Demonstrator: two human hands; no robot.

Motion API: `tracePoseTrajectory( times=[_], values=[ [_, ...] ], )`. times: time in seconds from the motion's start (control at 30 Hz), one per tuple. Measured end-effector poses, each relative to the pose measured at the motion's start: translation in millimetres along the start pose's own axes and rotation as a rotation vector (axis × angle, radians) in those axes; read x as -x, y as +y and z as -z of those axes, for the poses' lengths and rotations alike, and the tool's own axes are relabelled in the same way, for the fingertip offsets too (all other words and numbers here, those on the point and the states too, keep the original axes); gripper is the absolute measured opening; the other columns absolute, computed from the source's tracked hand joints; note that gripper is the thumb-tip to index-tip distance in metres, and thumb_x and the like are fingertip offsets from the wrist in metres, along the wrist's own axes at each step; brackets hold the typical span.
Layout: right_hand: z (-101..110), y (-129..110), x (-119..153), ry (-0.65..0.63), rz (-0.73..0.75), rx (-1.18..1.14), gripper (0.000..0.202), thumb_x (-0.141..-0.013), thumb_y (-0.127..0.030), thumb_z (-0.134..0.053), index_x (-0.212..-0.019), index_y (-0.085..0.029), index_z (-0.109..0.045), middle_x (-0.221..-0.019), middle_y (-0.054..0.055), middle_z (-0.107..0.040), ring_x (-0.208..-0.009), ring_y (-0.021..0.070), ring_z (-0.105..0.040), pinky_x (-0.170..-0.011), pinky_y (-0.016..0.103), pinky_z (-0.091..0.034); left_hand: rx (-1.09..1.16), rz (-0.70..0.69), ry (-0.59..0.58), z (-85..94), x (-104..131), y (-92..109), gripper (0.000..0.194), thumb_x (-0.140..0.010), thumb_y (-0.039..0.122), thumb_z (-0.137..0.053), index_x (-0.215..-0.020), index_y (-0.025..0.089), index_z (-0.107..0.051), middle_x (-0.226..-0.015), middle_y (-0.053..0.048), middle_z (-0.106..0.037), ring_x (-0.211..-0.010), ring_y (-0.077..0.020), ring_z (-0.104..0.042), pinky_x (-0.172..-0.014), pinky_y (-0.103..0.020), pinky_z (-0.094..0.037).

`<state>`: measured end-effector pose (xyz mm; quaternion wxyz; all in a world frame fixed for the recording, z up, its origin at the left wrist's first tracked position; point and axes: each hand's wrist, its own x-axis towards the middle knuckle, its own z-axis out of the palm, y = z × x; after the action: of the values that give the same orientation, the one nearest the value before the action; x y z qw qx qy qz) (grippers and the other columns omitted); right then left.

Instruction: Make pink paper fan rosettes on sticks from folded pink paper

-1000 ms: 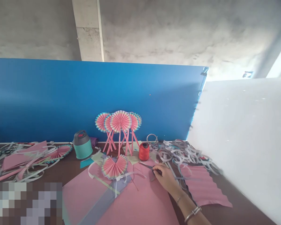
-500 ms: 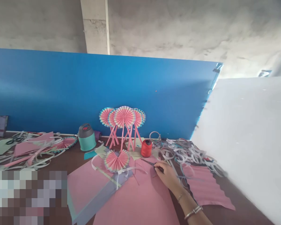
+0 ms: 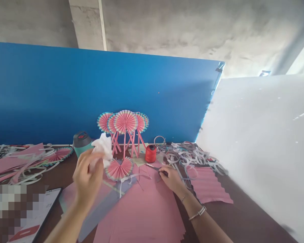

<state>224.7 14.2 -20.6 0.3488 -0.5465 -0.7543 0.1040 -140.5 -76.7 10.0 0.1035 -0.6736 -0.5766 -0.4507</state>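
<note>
My left hand point(image 3: 88, 175) is raised over the table, its fingers closed on a crumpled white tissue point(image 3: 103, 146). My right hand point(image 3: 168, 177) grips scissors point(image 3: 153, 167) by their dark handles, blades pointing left over a pink paper sheet point(image 3: 142, 209). Between the hands lies a half-opened pleated pink paper fan point(image 3: 120, 168), with thin white strips beside it. A red thread spool point(image 3: 150, 154) stands just beyond the scissors. Behind, several round pink paper fans point(image 3: 126, 122) on pink sticks stand against the blue panel.
Curled paper strips point(image 3: 192, 155) pile up at the right, near a pleated pink sheet point(image 3: 210, 185). A teal cup with a dark lid point(image 3: 82, 140) stands at left. A tablet-like screen point(image 3: 38, 216) lies at lower left. A blue panel point(image 3: 66, 91) closes the back.
My left hand has come into view from below, holding the white tissue. My right hand still holds the scissors in about the same place. The view has shifted slightly right.
</note>
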Motion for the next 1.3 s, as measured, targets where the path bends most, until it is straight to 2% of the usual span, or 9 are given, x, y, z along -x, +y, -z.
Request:
tracePoseTrajectory(
  times=[0.1,0.17,0.23,0.3,0.43,0.67,0.83,1.13,1.3],
  values=[
    [0,1,-1,-0.017,-0.008,0.008,0.018,-0.072,-0.013,-0.050,-0.074,-0.019,-0.067,-0.082,0.005,-0.067,-0.081,0.0193,-0.060,-0.076,0.030,-0.043,-0.256,0.177,-0.245,-26.3,-74,17,0.032,-0.084,0.023,-0.045,-0.110,0.023,-0.062,-0.132,-0.010,-0.048,-0.129,-0.0365,-0.028,-0.101,-0.054,-0.028],
    [-1,1,-2,-0.031,-0.012,0.016,0.019,-0.072,-0.012,-0.050,-0.074,-0.019,-0.067,-0.081,0.005,-0.067,-0.081,0.0195,-0.059,-0.076,0.030,-0.043,-0.353,0.227,-0.385,-34.2,-85,33,0.035,-0.080,0.021,-0.048,-0.112,0.020,-0.062,-0.137,-0.014,-0.041,-0.131,-0.0409,-0.021,-0.100,-0.059,-0.024],
    [-2,1,-1,-0.042,-0.011,0.024,0.019,-0.072,-0.012,-0.050,-0.074,-0.019,-0.067,-0.082,0.005,-0.067,-0.081,0.0195,-0.059,-0.076,0.030,-0.042,-0.257,0.080,-0.478,-33.9,-70,57,0.033,-0.084,0.022,-0.043,-0.111,0.021,-0.062,-0.132,-0.012,-0.047,-0.128,-0.0340,-0.031,-0.101,-0.051,-0.027],
    [-2,0,-1,-0.049,-0.006,0.029,0.019,-0.074,-0.014,-0.050,-0.076,-0.019,-0.068,-0.085,0.005,-0.067,-0.082,0.0194,-0.059,-0.078,0.031,-0.042,0.002,-0.093,-0.734,-31.7,-42,84,0.032,-0.087,0.031,-0.042,-0.113,0.026,-0.061,-0.124,-0.007,-0.055,-0.118,-0.0260,-0.046,-0.098,-0.042,-0.035],
    [-1,-1,2,-0.048,0.004,0.041,0.019,-0.075,-0.014,-0.050,-0.079,-0.019,-0.067,-0.089,0.006,-0.067,-0.086,0.0195,-0.059,-0.081,0.031,-0.041,0.229,-0.408,-1.071,-37.8,10,122,0.061,-0.074,0.055,-0.057,-0.127,0.027,-0.048,-0.139,-0.009,-0.043,-0.123,-0.0289,-0.042,-0.101,-0.041,-0.034],
    [0,0,2,-0.033,0.013,0.055,0.019,-0.073,-0.012,-0.050,-0.080,-0.020,-0.067,-0.089,0.006,-0.067,-0.087,0.0200,-0.058,-0.081,0.032,-0.041,0.121,-0.598,-1.104,-46.8,30,135,0.027,-0.087,0.016,-0.042,-0.110,0.017,-0.057,-0.110,-0.013,-0.064,-0.103,-0.0224,-0.058,-0.089,-0.033,-0.043],
    [-4,2,1,-0.029,0.013,0.053,0.018,-0.074,-0.014,-0.050,-0.079,-0.020,-0.067,-0.089,0.006,-0.067,-0.087,0.0204,-0.058,-0.082,0.032,-0.041,0.102,-0.272,-1.085,-45.5,19,146,0.019,-0.081,0.014,-0.044,-0.082,0.021,-0.062,-0.082,-0.003,-0.069,-0.077,-0.0185,-0.063,-0.071,-0.028,-0.045],
    [1,-1,2,-0.030,0.013,0.016,0.020,-0.073,-0.014,-0.049,-0.079,-0.020,-0.067,-0.089,0.006,-0.067,-0.089,0.0211,-0.059,-0.083,0.032,-0.041,0.351,0.142,-1.115,-38.2,-8,150,0.008,-0.075,0.024,-0.052,-0.075,0.021,-0.059,-0.082,0.000,-0.067,-0.076,-0.0147,-0.061,-0.063,-0.022,-0.041],
    [0,10,-3,-0.029,0.019,-0.063,0.022,-0.083,-0.023,-0.047,-0.074,-0.019,-0.067,-0.075,0.003,-0.069,-0.073,0.0189,-0.063,-0.068,0.029,-0.048,-0.033,-0.150,-0.846,-9.7,-54,174,0.021,-0.084,0.015,-0.034,-0.085,0.020,-0.055,-0.073,-0.005,-0.064,-0.067,-0.0193,-0.059,-0.058,-0.028,-0.036]
  ],
)
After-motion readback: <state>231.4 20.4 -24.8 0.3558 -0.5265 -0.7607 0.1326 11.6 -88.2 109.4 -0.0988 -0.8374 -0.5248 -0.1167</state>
